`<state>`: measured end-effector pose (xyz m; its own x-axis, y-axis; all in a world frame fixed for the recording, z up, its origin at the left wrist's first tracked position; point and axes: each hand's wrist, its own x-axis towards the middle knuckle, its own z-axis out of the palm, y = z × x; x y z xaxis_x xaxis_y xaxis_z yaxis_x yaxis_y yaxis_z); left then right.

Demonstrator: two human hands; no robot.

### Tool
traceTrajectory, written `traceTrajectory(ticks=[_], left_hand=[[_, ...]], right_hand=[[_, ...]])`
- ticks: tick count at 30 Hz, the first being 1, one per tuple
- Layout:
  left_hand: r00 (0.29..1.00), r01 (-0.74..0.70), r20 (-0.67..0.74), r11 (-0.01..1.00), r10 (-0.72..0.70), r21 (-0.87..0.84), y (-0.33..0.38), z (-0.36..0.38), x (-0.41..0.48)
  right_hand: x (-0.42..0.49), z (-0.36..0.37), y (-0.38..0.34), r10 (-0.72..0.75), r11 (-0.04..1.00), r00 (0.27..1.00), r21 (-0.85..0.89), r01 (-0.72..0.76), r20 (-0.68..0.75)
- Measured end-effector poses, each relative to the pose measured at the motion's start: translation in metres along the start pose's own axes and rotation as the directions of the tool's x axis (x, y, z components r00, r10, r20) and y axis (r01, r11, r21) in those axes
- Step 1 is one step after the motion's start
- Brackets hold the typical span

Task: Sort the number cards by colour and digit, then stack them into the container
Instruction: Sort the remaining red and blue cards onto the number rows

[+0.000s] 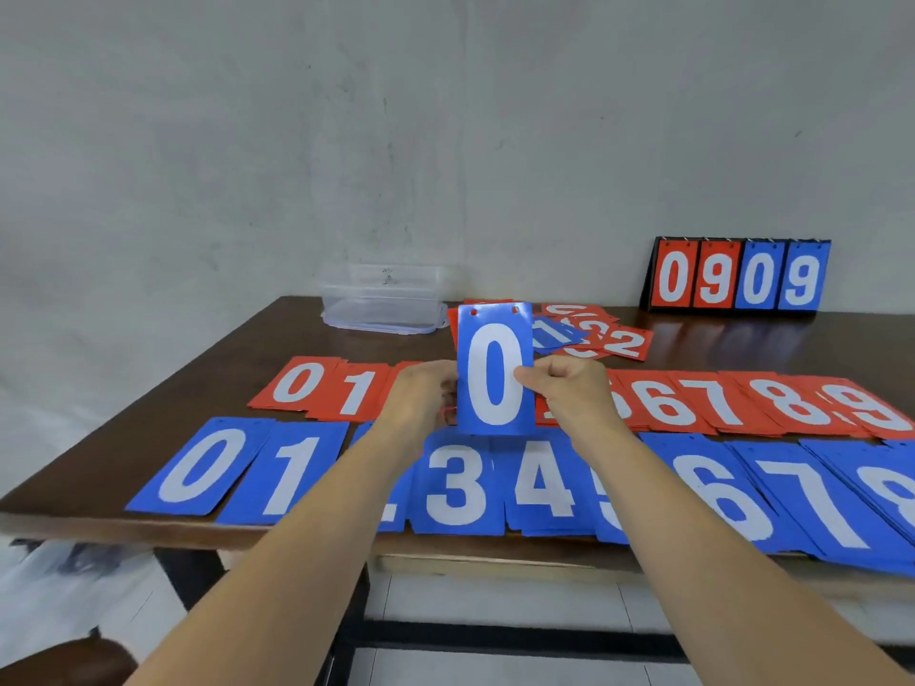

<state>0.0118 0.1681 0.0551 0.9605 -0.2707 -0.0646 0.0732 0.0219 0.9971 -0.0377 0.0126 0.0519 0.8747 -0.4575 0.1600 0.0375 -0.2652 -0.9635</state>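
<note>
Blue 0 card (495,373), white digit, two punched holes, upright, pinched by left hand (426,393) and right hand (569,388)

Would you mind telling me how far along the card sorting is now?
Done: a red row and a blue row lie in digit order. In hand: the left hand and right hand hold up a blue 0 card. Left: the small mixed pile behind it, and the clear container holds no cards yet.

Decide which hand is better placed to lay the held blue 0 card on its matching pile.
Left hand: it grips the blue 0 card, and the blue 0 pile lies at the near row's left end.
</note>
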Motion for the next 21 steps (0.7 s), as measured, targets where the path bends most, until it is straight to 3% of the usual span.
traceTrajectory(ticks=[6, 14, 21], left_hand=[[0.985, -0.158, -0.043, 0.969, 0.169, 0.193, -0.005, -0.039, -0.014], [0.970, -0.105, -0.202, 0.981, 0.137, 0.163, -0.003, -0.121, -0.030], [0.896, 0.014, -0.419, 0.933, 0.148, 0.359, -0.013, -0.222, -0.045]], right_hand=[[-0.015, 0.043, -0.005, -0.143, 0.987, 0.990, -0.070, 0.143, 0.001], [-0.031, 0.078, -0.008, -0.192, 0.979, 0.981, -0.082, 0.188, -0.037], [-0.037, 0.096, -0.004, -0.178, 0.975, 0.983, -0.142, 0.169, -0.049]])
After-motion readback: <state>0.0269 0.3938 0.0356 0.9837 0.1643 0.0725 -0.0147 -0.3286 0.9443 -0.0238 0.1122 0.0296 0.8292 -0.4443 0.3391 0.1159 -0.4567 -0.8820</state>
